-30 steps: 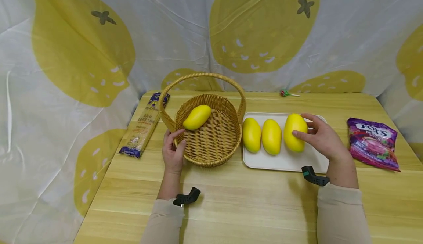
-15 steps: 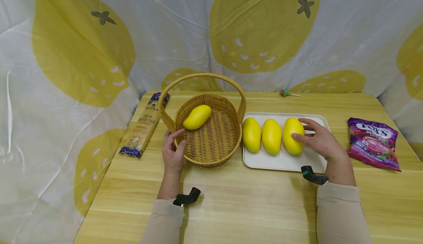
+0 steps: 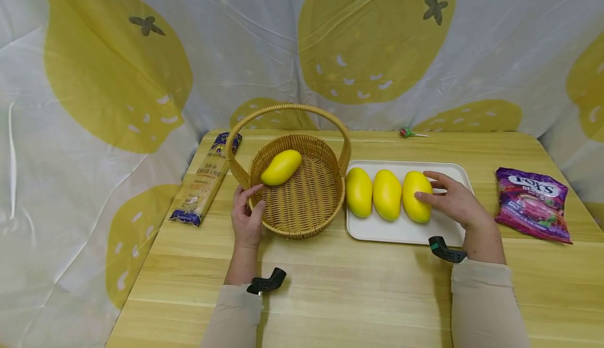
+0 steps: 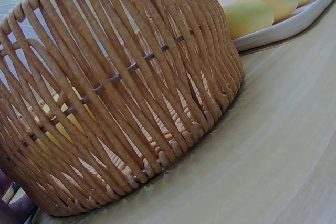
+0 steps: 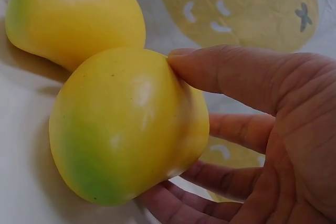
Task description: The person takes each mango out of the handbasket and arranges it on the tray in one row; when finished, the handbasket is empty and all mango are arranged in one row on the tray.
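My right hand (image 3: 453,199) holds the rightmost yellow mango (image 3: 417,197) on the white tray (image 3: 377,232). In the right wrist view its thumb presses the upper side of the mango (image 5: 126,129), with the fingers round the far side and underneath. Two more mangoes, a middle one (image 3: 387,195) and a left one (image 3: 359,193), lie beside it. My left hand (image 3: 247,222) holds the near left side of a wicker basket (image 3: 302,231), fingers at its rim. A single mango (image 3: 281,167) lies inside. The left wrist view shows mostly basket wall (image 4: 121,87), the hand barely visible at lower left.
A spaghetti pack (image 3: 200,185) lies left of the basket. Right of the tray is a purple candy bag (image 3: 533,204). A lollipop (image 3: 412,133) lies near the table's back edge. The basket's tall handle (image 3: 289,107) arches over it; lemon-print cloth (image 3: 264,33) hangs behind.
My right hand has lowered the rightmost mango to the tray and moved slightly left, bringing it beside the middle mango. The left hand and basket have stayed still.
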The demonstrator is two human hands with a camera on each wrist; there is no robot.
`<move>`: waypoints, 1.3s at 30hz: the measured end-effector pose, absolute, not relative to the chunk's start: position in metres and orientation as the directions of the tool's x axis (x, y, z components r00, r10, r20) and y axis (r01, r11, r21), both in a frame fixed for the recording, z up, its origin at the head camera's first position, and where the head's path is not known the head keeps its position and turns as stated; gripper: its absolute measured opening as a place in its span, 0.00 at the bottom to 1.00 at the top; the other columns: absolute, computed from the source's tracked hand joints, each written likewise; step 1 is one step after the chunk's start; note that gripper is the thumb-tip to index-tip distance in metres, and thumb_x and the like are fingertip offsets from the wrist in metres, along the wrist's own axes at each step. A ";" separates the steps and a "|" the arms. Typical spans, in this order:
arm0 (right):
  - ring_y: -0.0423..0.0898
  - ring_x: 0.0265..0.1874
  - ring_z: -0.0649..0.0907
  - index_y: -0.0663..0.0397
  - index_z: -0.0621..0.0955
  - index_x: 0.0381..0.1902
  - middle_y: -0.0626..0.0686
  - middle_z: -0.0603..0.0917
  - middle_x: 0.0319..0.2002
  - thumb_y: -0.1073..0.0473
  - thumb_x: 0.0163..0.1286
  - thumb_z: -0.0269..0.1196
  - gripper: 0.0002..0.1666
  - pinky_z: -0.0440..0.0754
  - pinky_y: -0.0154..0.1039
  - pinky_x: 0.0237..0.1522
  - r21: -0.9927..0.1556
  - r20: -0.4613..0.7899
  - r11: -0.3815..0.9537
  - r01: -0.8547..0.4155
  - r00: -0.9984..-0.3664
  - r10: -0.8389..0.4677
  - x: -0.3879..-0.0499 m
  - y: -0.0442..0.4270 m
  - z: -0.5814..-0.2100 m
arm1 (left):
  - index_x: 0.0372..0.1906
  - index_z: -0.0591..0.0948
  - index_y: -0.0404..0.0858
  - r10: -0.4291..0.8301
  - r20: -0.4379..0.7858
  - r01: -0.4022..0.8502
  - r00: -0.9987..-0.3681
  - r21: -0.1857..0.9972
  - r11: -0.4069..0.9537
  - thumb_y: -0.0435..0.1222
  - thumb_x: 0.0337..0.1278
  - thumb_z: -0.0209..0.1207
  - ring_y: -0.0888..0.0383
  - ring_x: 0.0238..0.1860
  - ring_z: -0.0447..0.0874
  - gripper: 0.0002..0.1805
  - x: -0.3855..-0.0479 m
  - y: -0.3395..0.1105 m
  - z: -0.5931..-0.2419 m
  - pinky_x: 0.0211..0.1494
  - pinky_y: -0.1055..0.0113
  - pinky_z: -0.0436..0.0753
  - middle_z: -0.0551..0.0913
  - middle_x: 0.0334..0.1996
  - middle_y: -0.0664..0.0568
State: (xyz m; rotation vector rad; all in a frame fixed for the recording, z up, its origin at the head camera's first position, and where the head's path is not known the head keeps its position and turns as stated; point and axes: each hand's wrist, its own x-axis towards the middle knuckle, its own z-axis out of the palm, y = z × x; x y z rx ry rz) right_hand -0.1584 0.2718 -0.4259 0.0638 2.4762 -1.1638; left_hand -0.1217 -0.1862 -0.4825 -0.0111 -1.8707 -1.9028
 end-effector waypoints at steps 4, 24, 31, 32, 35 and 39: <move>0.72 0.67 0.66 0.48 0.51 0.83 0.74 0.57 0.76 0.33 0.71 0.61 0.55 0.67 0.70 0.66 -0.727 -0.381 0.654 0.211 -0.916 -0.127 -0.158 0.272 -0.426 | 0.55 0.77 0.18 -0.324 0.312 0.312 -0.893 0.949 0.053 0.24 0.57 0.55 0.40 0.80 0.51 0.20 -0.120 -0.187 -0.484 0.78 0.37 0.54 0.59 0.76 0.33; 0.72 0.69 0.66 0.50 0.50 0.83 0.75 0.55 0.76 0.34 0.72 0.59 0.54 0.66 0.69 0.69 -0.728 -0.409 0.645 0.233 -0.902 -0.136 -0.157 0.270 -0.425 | 0.54 0.78 0.18 -0.313 0.348 0.352 -0.884 0.935 0.047 0.21 0.56 0.54 0.39 0.72 0.63 0.20 -0.122 -0.187 -0.486 0.69 0.63 0.70 0.64 0.70 0.32; 0.72 0.69 0.66 0.51 0.49 0.83 0.75 0.55 0.76 0.33 0.72 0.59 0.55 0.65 0.70 0.69 -0.728 -0.416 0.642 0.240 -0.899 -0.135 -0.157 0.271 -0.423 | 0.55 0.78 0.20 -0.309 0.334 0.336 -0.891 0.941 0.048 0.23 0.57 0.55 0.43 0.74 0.62 0.20 -0.123 -0.187 -0.485 0.71 0.58 0.67 0.64 0.72 0.36; 0.72 0.69 0.66 0.51 0.49 0.83 0.75 0.55 0.77 0.33 0.72 0.59 0.56 0.65 0.70 0.69 -0.728 -0.416 0.642 0.240 -0.899 -0.136 -0.157 0.271 -0.423 | 0.55 0.78 0.21 -0.306 0.337 0.338 -0.891 0.940 0.049 0.23 0.57 0.55 0.43 0.74 0.62 0.20 -0.123 -0.188 -0.485 0.71 0.57 0.66 0.64 0.72 0.36; 0.73 0.69 0.66 0.51 0.48 0.83 0.75 0.54 0.77 0.33 0.72 0.59 0.56 0.65 0.70 0.69 -0.731 -0.413 0.639 0.239 -0.900 -0.136 -0.157 0.271 -0.423 | 0.55 0.79 0.21 -0.301 0.346 0.348 -0.889 0.936 0.050 0.23 0.57 0.54 0.42 0.74 0.62 0.20 -0.123 -0.188 -0.486 0.72 0.55 0.66 0.64 0.72 0.35; 0.72 0.68 0.66 0.50 0.48 0.84 0.74 0.54 0.77 0.33 0.71 0.60 0.57 0.65 0.70 0.68 -0.732 -0.417 0.635 0.248 -0.899 -0.129 -0.157 0.271 -0.424 | 0.55 0.79 0.22 -0.302 0.349 0.350 -0.887 0.935 0.053 0.23 0.56 0.55 0.42 0.73 0.63 0.20 -0.123 -0.188 -0.486 0.71 0.57 0.67 0.64 0.71 0.35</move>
